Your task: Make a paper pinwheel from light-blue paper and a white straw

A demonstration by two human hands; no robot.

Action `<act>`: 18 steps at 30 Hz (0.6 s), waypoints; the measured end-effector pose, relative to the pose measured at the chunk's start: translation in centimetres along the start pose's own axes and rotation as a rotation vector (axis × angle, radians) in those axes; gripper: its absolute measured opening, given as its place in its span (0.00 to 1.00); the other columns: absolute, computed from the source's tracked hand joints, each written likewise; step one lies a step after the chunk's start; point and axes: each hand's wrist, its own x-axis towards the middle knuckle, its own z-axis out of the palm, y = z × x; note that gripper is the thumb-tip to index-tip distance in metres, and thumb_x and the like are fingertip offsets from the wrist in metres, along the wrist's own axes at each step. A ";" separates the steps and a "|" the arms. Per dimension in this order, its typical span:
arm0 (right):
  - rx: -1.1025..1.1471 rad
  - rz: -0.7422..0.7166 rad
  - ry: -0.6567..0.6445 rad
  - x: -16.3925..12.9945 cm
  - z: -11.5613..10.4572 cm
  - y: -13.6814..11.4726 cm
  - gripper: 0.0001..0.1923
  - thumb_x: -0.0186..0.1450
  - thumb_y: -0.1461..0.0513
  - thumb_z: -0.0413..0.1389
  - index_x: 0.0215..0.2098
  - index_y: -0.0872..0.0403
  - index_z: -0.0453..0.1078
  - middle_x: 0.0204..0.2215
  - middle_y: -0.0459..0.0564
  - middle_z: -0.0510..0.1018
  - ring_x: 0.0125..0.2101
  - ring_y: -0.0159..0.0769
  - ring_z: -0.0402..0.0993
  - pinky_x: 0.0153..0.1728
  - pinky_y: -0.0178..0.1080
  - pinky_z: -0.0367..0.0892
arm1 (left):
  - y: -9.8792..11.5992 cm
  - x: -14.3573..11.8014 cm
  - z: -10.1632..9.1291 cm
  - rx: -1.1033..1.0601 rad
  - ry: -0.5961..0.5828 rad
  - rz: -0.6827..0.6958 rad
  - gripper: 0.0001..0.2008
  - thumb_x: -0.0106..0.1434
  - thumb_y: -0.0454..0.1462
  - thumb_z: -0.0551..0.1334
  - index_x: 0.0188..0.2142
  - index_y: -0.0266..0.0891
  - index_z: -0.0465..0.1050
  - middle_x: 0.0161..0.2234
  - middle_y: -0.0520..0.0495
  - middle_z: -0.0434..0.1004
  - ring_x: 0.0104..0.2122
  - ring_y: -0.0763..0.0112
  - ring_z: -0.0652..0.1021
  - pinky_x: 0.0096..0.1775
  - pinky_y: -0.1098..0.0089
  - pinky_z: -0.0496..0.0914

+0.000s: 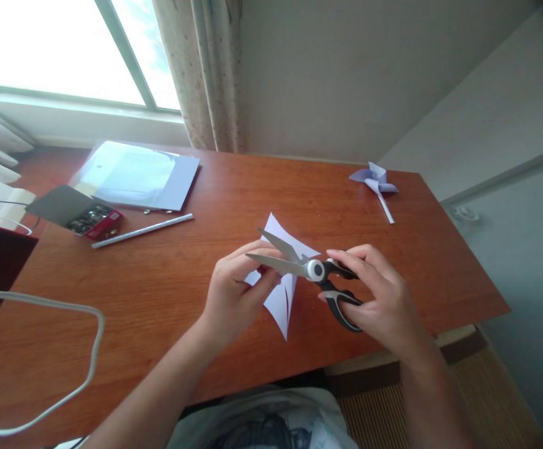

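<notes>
My left hand [234, 290] pinches a pale lilac paper square [283, 299] that carries cuts running in from its corners, and holds it up above the wooden desk [168, 280]. In my right hand [379, 293] is a pair of black-handled scissors [316, 271]. Their blades are open and point left across the paper, near my left fingertips.
A finished paper pinwheel on a white stick [377, 184] lies at the desk's far right. At the far left are a stack of lilac sheets in a clear sleeve [135, 174], a white stick [143, 231] and an open box of metal pins [91, 218]. A white cable [65, 349] loops at the left.
</notes>
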 end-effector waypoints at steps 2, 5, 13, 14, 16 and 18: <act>0.118 0.073 0.023 -0.1 0.2 0.0 0.31 0.61 0.66 0.68 0.61 0.45 0.69 0.46 0.49 0.72 0.44 0.38 0.74 0.45 0.38 0.74 | -0.1 -0.1 0.1 -0.009 -0.003 -0.004 0.04 0.66 0.31 0.66 0.34 0.39 0.80 0.30 0.48 0.80 0.28 0.73 0.77 0.30 0.72 0.70; 0.302 0.187 0.066 -0.1 0.6 0.2 0.29 0.61 0.63 0.69 0.59 0.43 0.71 0.46 0.48 0.72 0.43 0.38 0.73 0.44 0.38 0.73 | -0.3 -0.2 0.2 -0.032 0.018 -0.041 0.02 0.66 0.32 0.66 0.35 0.39 0.79 0.32 0.47 0.80 0.29 0.72 0.77 0.31 0.72 0.72; 0.791 0.518 0.043 0.6 2.9 1.0 0.22 0.62 0.49 0.67 0.51 0.49 0.75 0.32 0.45 0.75 0.31 0.32 0.71 0.34 0.35 0.71 | -1.1 -0.6 0.5 0.114 0.091 -0.074 0.03 0.67 0.32 0.65 0.38 0.39 0.78 0.32 0.50 0.83 0.28 0.75 0.79 0.33 0.74 0.73; 0.801 0.544 0.090 0.7 3.5 0.9 0.22 0.61 0.51 0.68 0.50 0.49 0.76 0.32 0.45 0.76 0.30 0.31 0.71 0.33 0.34 0.72 | -1.2 -0.6 0.5 0.147 0.089 -0.074 0.02 0.67 0.32 0.65 0.38 0.39 0.78 0.32 0.50 0.83 0.27 0.75 0.79 0.33 0.75 0.73; 0.785 0.550 0.203 0.8 4.9 0.5 0.21 0.57 0.56 0.72 0.47 0.49 0.76 0.34 0.44 0.77 0.31 0.31 0.73 0.35 0.34 0.73 | -1.3 -0.7 0.6 0.204 0.090 -0.069 0.02 0.67 0.33 0.65 0.37 0.38 0.78 0.30 0.51 0.83 0.27 0.76 0.79 0.32 0.75 0.73; 0.755 0.507 0.279 0.9 6.3 0.0 0.20 0.56 0.60 0.72 0.47 0.48 0.77 0.39 0.45 0.79 0.34 0.31 0.76 0.39 0.35 0.75 | -1.4 -0.8 0.6 0.252 0.098 -0.062 0.02 0.66 0.32 0.65 0.37 0.38 0.77 0.30 0.51 0.82 0.26 0.76 0.79 0.32 0.76 0.73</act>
